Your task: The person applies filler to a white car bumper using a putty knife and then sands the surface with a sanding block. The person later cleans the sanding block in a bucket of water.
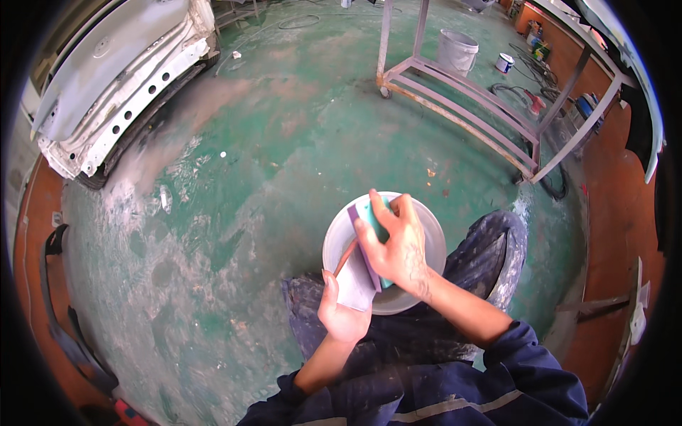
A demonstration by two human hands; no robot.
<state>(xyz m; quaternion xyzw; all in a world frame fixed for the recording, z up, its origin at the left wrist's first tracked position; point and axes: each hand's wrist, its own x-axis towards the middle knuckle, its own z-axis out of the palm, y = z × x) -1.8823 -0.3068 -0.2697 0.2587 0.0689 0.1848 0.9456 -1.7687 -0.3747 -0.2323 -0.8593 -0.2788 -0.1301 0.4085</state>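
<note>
A white bucket (434, 228) stands in front of me, close to my bent legs. Above it my right hand (405, 250) grips a teal and purple sanding block (366, 248), thumb on the purple face and fingers over the teal side. My left hand (344, 321) holds a pale sheet (354, 285), which looks like sandpaper with a reddish-brown edge turned up. Its thumb is at the sheet's left edge and its other fingers are mostly hidden underneath. The block's purple side meets or overlaps the sheet's right edge; contact is hard to judge. The bucket's contents are mostly hidden.
A wheeled metal frame (462, 112) stands ahead right, with a grey bucket (457, 51) and a small can (504, 62) behind it. A stripped car body (128, 64) is far left. Hoses (558, 181) lie near the frame. A dark curved trim (67, 334) lies at left.
</note>
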